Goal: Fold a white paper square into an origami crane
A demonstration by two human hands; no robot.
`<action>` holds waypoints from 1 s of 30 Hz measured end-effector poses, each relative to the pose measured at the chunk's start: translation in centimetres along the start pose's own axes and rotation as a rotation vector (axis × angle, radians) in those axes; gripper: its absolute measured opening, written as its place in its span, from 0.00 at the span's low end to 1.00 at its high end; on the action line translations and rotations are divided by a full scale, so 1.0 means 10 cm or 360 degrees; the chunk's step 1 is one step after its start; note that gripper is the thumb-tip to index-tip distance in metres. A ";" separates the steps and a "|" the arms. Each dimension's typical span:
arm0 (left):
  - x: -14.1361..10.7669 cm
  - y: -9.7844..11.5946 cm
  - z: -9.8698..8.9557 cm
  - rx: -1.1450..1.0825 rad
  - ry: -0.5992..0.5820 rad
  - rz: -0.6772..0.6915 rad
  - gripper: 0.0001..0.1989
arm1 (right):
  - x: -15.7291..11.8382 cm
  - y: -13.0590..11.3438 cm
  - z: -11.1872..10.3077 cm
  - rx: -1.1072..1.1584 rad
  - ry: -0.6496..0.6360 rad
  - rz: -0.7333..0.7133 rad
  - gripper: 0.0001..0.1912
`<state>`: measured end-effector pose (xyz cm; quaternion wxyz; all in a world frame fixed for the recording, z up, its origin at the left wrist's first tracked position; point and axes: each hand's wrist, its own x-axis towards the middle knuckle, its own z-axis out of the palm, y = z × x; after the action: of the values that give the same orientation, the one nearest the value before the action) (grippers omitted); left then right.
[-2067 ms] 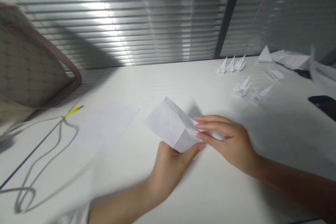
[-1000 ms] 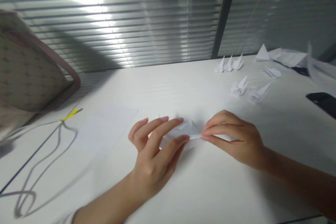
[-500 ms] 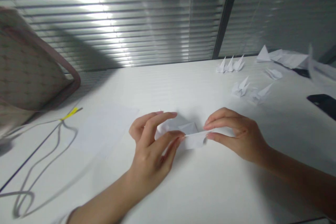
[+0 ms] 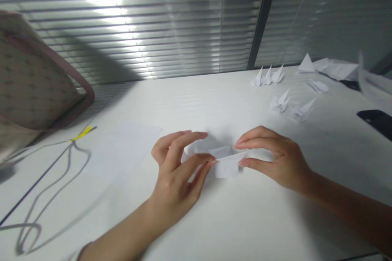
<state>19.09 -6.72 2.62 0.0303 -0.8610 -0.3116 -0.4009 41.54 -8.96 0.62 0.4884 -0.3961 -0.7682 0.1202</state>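
A small folded piece of white paper point(image 4: 227, 167) is held a little above the white table, its flap hanging toward me. My left hand point(image 4: 180, 171) pinches the paper's left part between thumb and index finger, the other fingers curled above it. Behind the flap, more folded paper layers point(image 4: 221, 151) show, partly covered by my left fingers. My right hand point(image 4: 275, 155) is at the paper's right end, thumb and fingertips parted around the pointed corner. Its thumb appears to touch the flap's right edge, while the fingers sit just behind it.
Several folded paper cranes point(image 4: 279, 102) stand at the back right. Beyond them lie loose papers point(image 4: 337, 68) and a dark phone point(image 4: 375, 121). On the left are a bag point(image 4: 33, 77), a grey cable point(image 4: 69, 163) with a yellow tie, and a flat white sheet point(image 4: 122, 151). Blinds rise behind.
My right thumb and fingers have spread slightly apart at the paper's right end. The front flap has tipped lower and shows more of its face. My left hand keeps its pinch.
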 end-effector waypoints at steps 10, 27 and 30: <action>-0.01 -0.02 0.02 0.0046 0.0048 0.0037 0.07 | 0.00 0.02 0.01 0.0062 0.0050 -0.0126 0.06; 0.12 -0.28 -0.11 -0.1177 -0.0947 -0.0557 0.06 | 0.09 0.07 -0.06 0.0191 -0.0219 -0.0210 0.05; 0.09 -0.25 -0.06 -0.1286 -0.0974 -0.0788 0.06 | 0.07 0.07 -0.05 0.0190 -0.0222 -0.0219 0.05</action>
<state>17.76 -4.40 3.15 -0.4884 -0.7825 -0.3206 -0.2155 42.17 -8.13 0.98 0.4635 -0.3033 -0.8172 0.1591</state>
